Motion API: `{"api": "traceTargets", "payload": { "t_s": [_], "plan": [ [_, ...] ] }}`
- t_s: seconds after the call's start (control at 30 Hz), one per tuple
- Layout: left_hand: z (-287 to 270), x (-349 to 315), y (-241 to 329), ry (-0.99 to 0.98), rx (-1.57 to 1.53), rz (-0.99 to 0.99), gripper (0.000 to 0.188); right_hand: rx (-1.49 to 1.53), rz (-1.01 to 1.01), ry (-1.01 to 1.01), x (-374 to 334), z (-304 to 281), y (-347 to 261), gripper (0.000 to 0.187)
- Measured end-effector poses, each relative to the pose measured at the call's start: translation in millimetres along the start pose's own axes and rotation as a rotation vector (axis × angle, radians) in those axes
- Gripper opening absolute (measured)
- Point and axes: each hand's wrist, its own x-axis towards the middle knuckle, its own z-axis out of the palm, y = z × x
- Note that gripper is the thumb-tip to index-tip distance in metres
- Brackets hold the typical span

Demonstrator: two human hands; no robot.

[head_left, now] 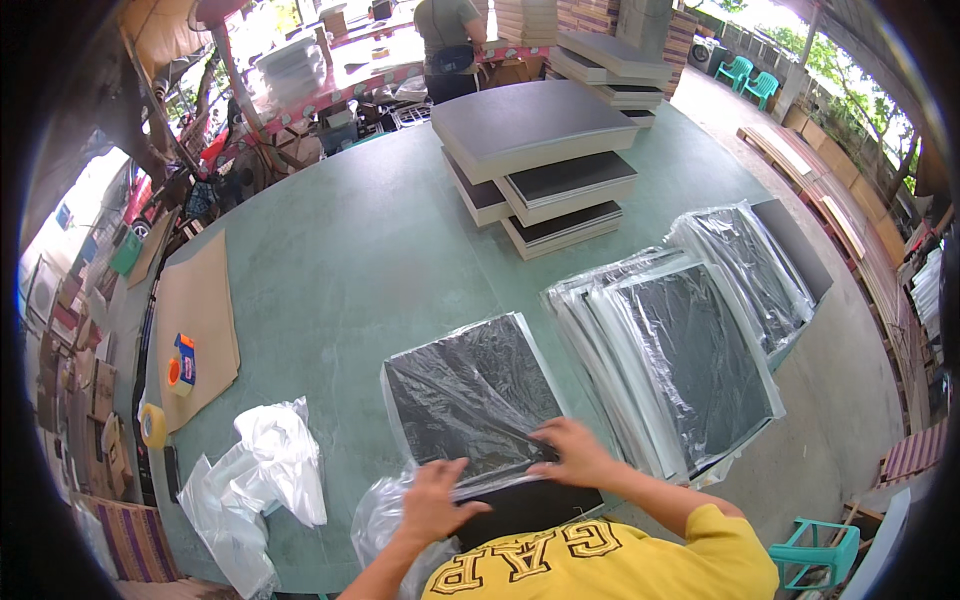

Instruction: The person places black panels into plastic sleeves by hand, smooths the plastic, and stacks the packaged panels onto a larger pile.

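In front of me a clear plastic bag (470, 385) lies on the green table, with a stack of black sheets inside it. A bare black strip (530, 512) of the stack sticks out at the near end, close to my body. My right hand (578, 455) is closed on the wrinkled plastic near the bag's right edge. At the near left corner my left hand (435, 503) rests on the bag's edge, fingers and thumb apart. Loose clear plastic (378, 515) bunches beside my left wrist.
Bagged black sheets (690, 340) are piled to the right, with another bagged pile (750, 265) beyond. Thick dark-topped boards (535, 125) stand stacked farther back. At left lie crumpled plastic bags (275, 465), brown cardboard (200, 310), a tape dispenser (183, 365) and a tape roll (153, 426). A person (448, 45) stands behind.
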Motion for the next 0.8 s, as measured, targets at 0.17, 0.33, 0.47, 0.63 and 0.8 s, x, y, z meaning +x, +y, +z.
{"api": "traceTargets", "payload": {
  "t_s": [0.17,0.33,0.47,0.63,0.8],
  "plan": [
    [67,7,-18,-0.064,-0.129,0.085,0.025,-0.388,-0.296,-0.06,11,37,-33,0.054],
    [37,13,-22,-0.229,-0.132,-0.075,0.014,-0.212,-0.054,0.17,23,10,18,0.054],
    [44,0,-69,-0.004,0.051,-0.095,0.018,-0.301,0.265,-0.03,10,-22,21,0.06],
    [30,-29,-72,0.094,0.125,-0.294,0.028,-0.23,0.276,-0.092,-31,-14,31,0.067],
    [55,-109,-32,-0.004,-0.086,-0.325,0.029,-0.12,0.342,-0.017,-81,5,23,0.061]
  ]
}}
